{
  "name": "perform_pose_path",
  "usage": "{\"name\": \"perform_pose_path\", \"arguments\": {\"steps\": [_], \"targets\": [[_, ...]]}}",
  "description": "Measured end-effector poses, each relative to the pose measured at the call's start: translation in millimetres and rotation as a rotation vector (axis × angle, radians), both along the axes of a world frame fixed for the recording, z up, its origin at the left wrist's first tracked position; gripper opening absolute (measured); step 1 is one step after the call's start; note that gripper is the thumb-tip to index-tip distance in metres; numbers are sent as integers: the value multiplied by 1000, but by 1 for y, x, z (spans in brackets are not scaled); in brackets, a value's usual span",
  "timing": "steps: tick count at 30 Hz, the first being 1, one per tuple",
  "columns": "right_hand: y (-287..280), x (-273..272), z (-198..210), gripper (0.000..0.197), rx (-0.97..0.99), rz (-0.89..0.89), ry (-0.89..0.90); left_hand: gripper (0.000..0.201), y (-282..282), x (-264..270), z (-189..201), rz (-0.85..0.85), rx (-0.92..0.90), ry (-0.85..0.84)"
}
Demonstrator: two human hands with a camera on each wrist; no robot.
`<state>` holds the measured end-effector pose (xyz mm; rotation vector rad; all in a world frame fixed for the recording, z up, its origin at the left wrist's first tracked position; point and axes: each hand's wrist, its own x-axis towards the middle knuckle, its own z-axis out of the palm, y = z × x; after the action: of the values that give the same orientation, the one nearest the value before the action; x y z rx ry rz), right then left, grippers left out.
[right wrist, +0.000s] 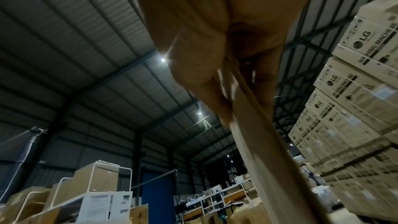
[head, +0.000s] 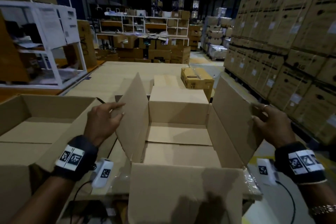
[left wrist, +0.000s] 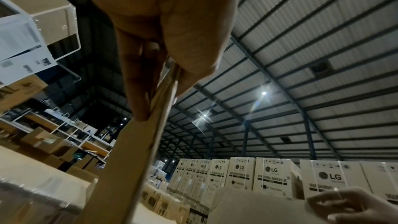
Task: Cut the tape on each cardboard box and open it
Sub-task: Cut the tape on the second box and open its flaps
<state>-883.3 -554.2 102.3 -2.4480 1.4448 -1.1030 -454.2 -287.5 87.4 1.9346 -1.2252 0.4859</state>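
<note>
Left hand (head: 102, 120) is pinching the left flap (head: 133, 114), right hand (head: 271, 125) pinching the right flap (head: 234, 114), so my cardboard box (head: 181, 185) sits wide open on the table (head: 112, 71), right in front of me.

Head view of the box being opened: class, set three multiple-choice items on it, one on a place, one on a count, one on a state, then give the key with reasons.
1. Where is the already opened box?
A. left of the held box
B. on top of it
C. inside it

2. How many hands grip flaps?
A. none
B. one
C. two

3. The held box is
A. taped shut
B. open
C. crushed

Key: A, it sits to the left; C, left hand holds the left flap, right hand the right flap; B, flaps stand apart, inside visible.
</note>
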Motion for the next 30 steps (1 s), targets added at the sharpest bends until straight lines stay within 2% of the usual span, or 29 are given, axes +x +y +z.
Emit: {"name": "perform_pose_path", "arguments": {"steps": [2, 3, 5, 7, 13, 20, 26, 28, 30], "targets": [[-5, 5, 15, 40, 117, -29, 172, 24, -6, 6, 14, 11, 123, 37], [-9, 7, 20, 39, 163, -20, 242, 24, -10, 9, 20, 19, 225, 60], [-17, 11, 25, 38, 242, 25, 331, 35, -18, 7, 28, 29, 429, 122], [-24, 14, 24, 39, 256, 52, 385, 47, -25, -2, 30, 31, 518, 141], [-21, 29, 20, 27, 141, 100, 339, 32, -39, -33, 35, 35, 467, -28], [-3, 43, 19, 2, 53, 139, 225, 23, -31, -48, 59, 73, 347, -91], [22, 44, 34, 11, -67, 311, 96, 28, 15, -47, 87, 115, 290, -176], [35, 52, 38, 7, -82, 342, 69, 30, 36, -43, 96, 134, 259, -208], [46, 66, 42, 12, -111, 369, 29, 31, 54, -34, 106, 177, 243, -242]]}}
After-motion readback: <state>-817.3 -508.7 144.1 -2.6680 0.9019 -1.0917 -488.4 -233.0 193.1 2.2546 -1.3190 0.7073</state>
